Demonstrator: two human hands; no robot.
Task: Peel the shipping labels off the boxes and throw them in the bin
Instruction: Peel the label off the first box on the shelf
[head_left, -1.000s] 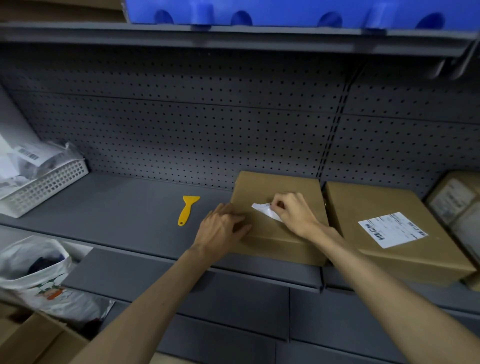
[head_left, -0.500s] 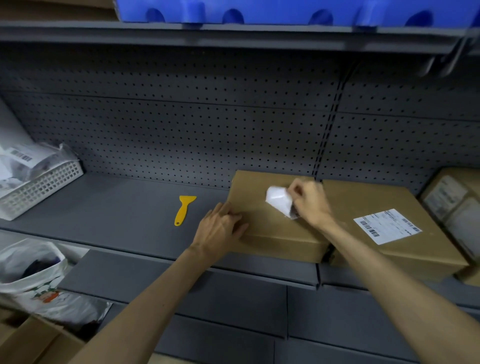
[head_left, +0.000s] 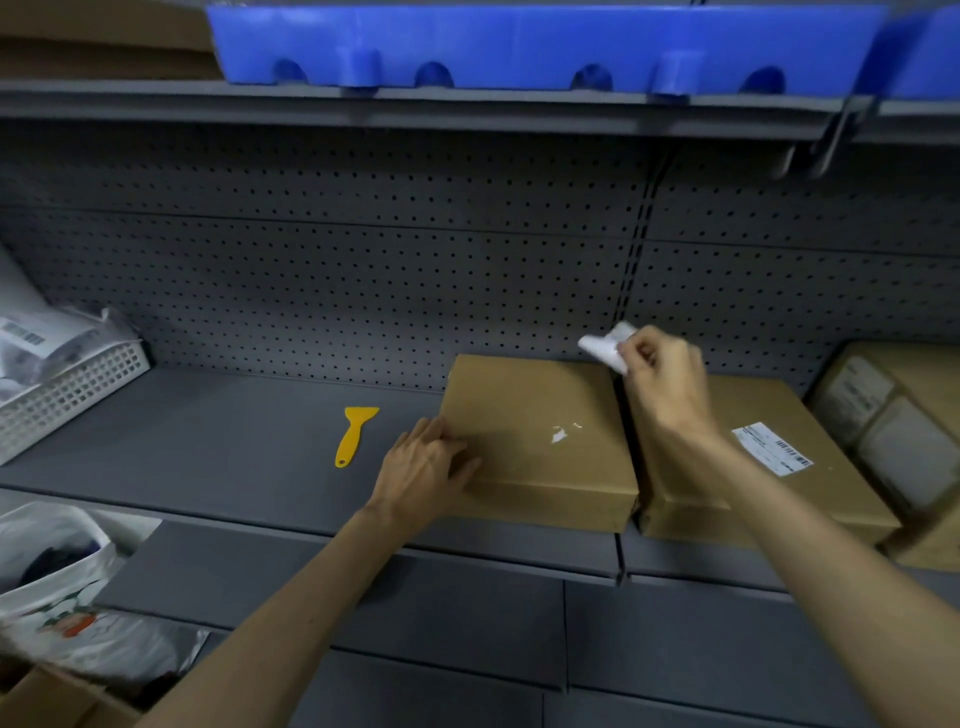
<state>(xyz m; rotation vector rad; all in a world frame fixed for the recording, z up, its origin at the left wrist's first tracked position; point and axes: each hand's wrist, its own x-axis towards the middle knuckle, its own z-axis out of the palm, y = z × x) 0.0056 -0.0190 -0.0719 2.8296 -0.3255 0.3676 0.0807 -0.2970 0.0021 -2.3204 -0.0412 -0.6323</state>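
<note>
A flat cardboard box (head_left: 524, 415) lies on the grey shelf (head_left: 208, 447), with small white label scraps (head_left: 560, 434) left on its top. My left hand (head_left: 423, 470) presses flat on the box's near left corner. My right hand (head_left: 662, 379) is raised above the box's far right corner, pinching the peeled white label (head_left: 605, 345), which is crumpled and free of the box. A second box (head_left: 748, 499) to the right carries an intact shipping label (head_left: 774, 448). A white plastic bag (head_left: 57, 587) hangs open at the lower left.
A yellow plastic scraper (head_left: 352, 435) lies on the shelf left of the box. A white mesh basket (head_left: 67, 395) with packets stands at far left. More labelled boxes (head_left: 893, 426) are stacked at far right. A blue crate (head_left: 519, 41) sits on the shelf above.
My right hand pulled the label off the box top and lifted it up and to the right, leaving small scraps behind. My left hand stayed pressed on the box.
</note>
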